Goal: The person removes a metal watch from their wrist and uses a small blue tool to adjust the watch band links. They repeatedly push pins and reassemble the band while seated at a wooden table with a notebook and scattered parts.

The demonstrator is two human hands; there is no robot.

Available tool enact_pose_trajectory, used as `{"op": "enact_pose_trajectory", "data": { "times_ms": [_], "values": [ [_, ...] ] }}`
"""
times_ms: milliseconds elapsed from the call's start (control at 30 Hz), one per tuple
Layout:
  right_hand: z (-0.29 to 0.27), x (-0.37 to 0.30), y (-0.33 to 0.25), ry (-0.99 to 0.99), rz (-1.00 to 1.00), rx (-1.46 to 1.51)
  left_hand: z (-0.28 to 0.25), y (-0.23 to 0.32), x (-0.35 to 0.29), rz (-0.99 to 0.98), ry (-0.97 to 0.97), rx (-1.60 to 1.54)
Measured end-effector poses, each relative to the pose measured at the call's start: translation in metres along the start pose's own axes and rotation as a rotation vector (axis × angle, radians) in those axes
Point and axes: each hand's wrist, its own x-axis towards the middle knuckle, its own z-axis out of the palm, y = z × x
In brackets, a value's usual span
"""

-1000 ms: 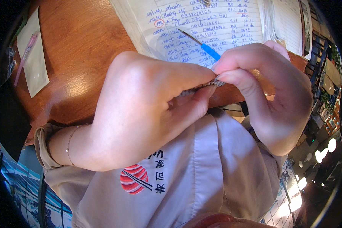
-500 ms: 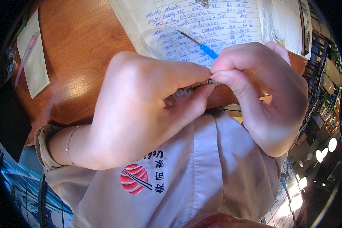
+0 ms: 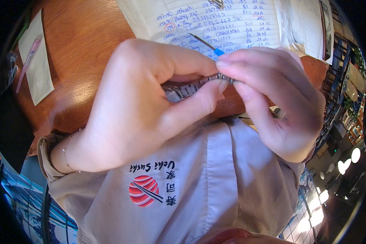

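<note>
My left hand is closed, its thumb and forefinger pinching a metal link watch band. The rest of the band lies in the hollow of that hand, partly hidden. My right hand grips the band's other end between thumb and fingertips, so both hands meet there. Just beyond the fingers, a small screwdriver with a thin dark shaft and blue handle lies on an open lined notebook. Most of its handle is hidden behind my right hand.
On the brown wooden table at left, a pink pen lies across a pale flat packet. A small shiny metal piece rests on the notebook at the top. Clear plastic covers part of the notebook.
Both hands have shifted slightly left and turned, exposing more of the metal band between the left thumb and forefinger. My right fingers now hide more of the screwdriver's handle.
</note>
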Motion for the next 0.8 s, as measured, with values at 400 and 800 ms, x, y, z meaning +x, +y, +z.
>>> {"op": "enact_pose_trajectory", "data": {
  "times_ms": [400, 800],
  "values": [
    [0.006, -0.003, 0.009, 0.054, -0.066, 0.112, -0.009, 0.0, 0.006, -0.199, -0.151, -0.357],
    [-0.001, 0.0, 0.009, 0.01, -0.017, 0.149, -0.009, 0.001, 0.007, -0.199, -0.188, -0.354]
  ]
}}
